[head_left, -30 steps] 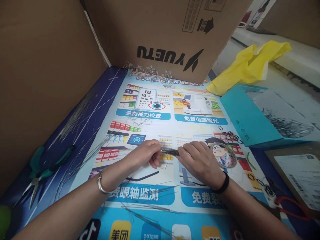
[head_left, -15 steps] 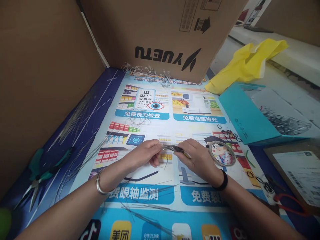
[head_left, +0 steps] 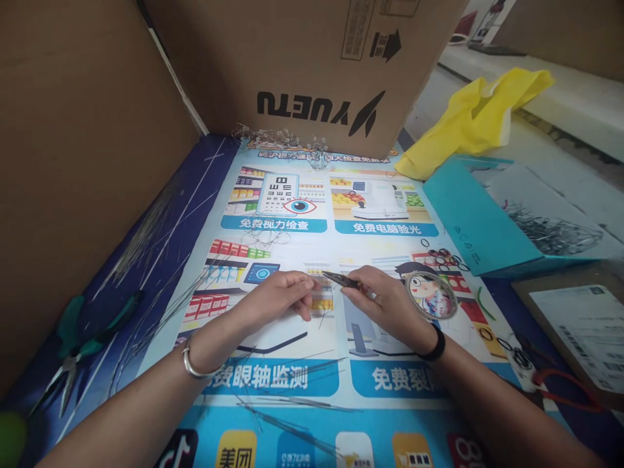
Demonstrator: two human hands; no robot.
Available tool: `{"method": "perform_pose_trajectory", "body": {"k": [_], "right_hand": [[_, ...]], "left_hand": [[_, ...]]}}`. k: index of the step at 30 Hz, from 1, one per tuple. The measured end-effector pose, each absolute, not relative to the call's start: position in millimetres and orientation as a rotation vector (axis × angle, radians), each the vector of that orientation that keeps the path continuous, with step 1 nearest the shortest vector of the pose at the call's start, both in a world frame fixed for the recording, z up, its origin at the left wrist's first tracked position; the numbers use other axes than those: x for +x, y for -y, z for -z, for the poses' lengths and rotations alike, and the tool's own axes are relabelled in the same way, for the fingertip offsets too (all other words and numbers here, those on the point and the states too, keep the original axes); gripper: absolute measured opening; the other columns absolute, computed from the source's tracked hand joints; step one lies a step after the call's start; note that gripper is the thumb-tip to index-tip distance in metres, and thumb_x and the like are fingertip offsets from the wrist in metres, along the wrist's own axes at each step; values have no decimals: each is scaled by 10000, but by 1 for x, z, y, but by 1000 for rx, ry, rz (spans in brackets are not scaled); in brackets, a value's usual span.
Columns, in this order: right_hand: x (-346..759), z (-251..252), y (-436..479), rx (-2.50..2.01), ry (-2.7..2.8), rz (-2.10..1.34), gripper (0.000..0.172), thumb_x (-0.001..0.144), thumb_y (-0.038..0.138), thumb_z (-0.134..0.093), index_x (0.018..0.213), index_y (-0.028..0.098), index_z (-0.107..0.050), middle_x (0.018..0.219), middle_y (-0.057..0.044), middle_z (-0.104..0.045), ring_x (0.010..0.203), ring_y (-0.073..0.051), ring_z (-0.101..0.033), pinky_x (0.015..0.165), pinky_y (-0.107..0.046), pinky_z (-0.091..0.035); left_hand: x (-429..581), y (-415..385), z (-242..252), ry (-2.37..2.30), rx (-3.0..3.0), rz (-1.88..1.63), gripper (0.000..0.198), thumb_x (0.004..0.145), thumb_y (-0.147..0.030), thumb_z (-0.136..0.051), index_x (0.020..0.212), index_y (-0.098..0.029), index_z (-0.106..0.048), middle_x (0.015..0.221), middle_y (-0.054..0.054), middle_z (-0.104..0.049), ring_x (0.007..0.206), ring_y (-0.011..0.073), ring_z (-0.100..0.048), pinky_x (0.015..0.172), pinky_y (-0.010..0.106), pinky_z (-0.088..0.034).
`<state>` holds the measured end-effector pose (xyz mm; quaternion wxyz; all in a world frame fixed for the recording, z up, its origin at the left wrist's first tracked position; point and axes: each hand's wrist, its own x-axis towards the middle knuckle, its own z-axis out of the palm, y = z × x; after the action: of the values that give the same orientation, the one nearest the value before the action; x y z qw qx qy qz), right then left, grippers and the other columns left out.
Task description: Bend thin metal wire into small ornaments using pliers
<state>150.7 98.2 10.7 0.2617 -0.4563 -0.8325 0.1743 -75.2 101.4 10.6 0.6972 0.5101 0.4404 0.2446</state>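
Brown cardboard forms two upright walls, a left wall [head_left: 88, 162] and a back wall [head_left: 292, 52] printed with upside-down YUETU lettering. Below them lies one printed poster [head_left: 322, 250] with four captioned picture panels. At the right are one open turquoise box [head_left: 475, 224] holding silvery wire pieces [head_left: 560, 231], too tangled to count, and one crumpled yellow cloth [head_left: 461, 130]. One pair of green-handled pliers [head_left: 73, 356] rests open at the left.

Two hands meet over the poster's middle. The right hand [head_left: 385, 302] is wrapped around one pair of needle-nose pliers [head_left: 341, 280], its tips just beside the left fingertips. The left hand [head_left: 285, 292] pinches one thin wire [head_left: 333, 302], which curves down between both hands; whether the tips touch it, I cannot tell. One tape roll [head_left: 441, 316] lies just beyond the right hand.
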Motion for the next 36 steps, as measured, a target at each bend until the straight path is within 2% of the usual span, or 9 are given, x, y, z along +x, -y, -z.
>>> {"method": "perform_pose_trajectory", "body": {"k": [7,13,20,24,28,36], "right_hand": [[150,-11,-97,-1169,2291,-483,128,873,296,-515,848,179,-561,774,-54,-610,738,-172,-558,648,-286,-440],[149,-9,-99,-1125,2298,-491,121,877,293,-515,846,186,-562,750,-44,-597,720,-161,-551,639,-274,-435],[148,-4,-98,-1158,2306,-502,113,870,290,-521,845,183,-547,746,-30,-579,712,-155,-541,620,-265,-421],[149,-5,-98,-1215,2176,-527,102,865,278,-522,887,180,-542,790,-41,-592,711,-151,-552,612,-260,-437],[150,-7,-98,-1225,2087,-414,82,853,266,-530,886,191,-536,752,-29,-589,669,-148,-555,588,-259,-441],[145,2,-94,-1222,2283,-357,89,850,262,-541,884,181,-549,829,-65,-605,781,-194,-561,678,-324,-464]], "left_hand": [[-76,-100,-10,-961,1130,-494,268,870,-381,-464,891,-144,-586,650,-20,-591,431,75,-566,515,230,-413],[-77,-100,-11,-962,1154,-440,215,876,-327,-440,850,-157,-571,629,-23,-608,396,61,-555,441,194,-359],[-75,-99,-17,-986,1166,-406,209,863,-319,-441,764,-158,-530,534,-44,-539,346,50,-476,395,179,-331],[-76,-100,-17,-1017,1166,-474,215,859,-336,-439,761,-161,-516,535,-54,-511,352,44,-459,400,173,-325],[-75,-102,-14,-1017,1126,-579,214,851,-352,-442,760,-165,-492,516,-64,-484,353,49,-446,412,182,-319],[-74,-101,-14,-963,1112,-636,220,858,-368,-448,776,-169,-492,487,-68,-462,372,64,-456,459,209,-325]]}}
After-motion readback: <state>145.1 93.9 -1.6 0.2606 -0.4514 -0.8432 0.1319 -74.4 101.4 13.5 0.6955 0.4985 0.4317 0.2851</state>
